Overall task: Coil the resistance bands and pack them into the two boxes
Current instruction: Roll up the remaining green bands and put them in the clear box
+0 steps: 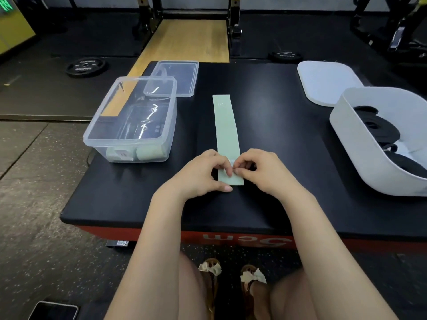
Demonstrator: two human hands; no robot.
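Phone [54, 311]: lies on the floor at the near left, screen dark.
Feet [231, 276]: in sandals with pale bows, on the speckled floor just before the platform.
Platform [265, 204]: black padded top with a red front edge, bearing both boxes and the band.
Left hand [203, 173]: fingers curled, pinching the near end of the band.
Right hand [258, 170]: fingers curled, pinching the same end from the other side, fingertips nearly meeting those of the left.
Green band [226, 130]: pale green strip lying flat on the platform, running straight away from the hands, between the two boxes.
Clear box [131, 121]: open plastic tub to the left of the band; pale rolled bands sit at its near end, how many cannot be told.
Clear lid [173, 77]: lies just behind the clear box, partly under its far rim.
White box [374, 158]: open, at the right edge of the platform; black coiled bands lie inside it.
White lid [328, 82]: lies flat behind the white box.
Weight plate [86, 66]: black disc on the dark floor beyond the platform, at the far left.
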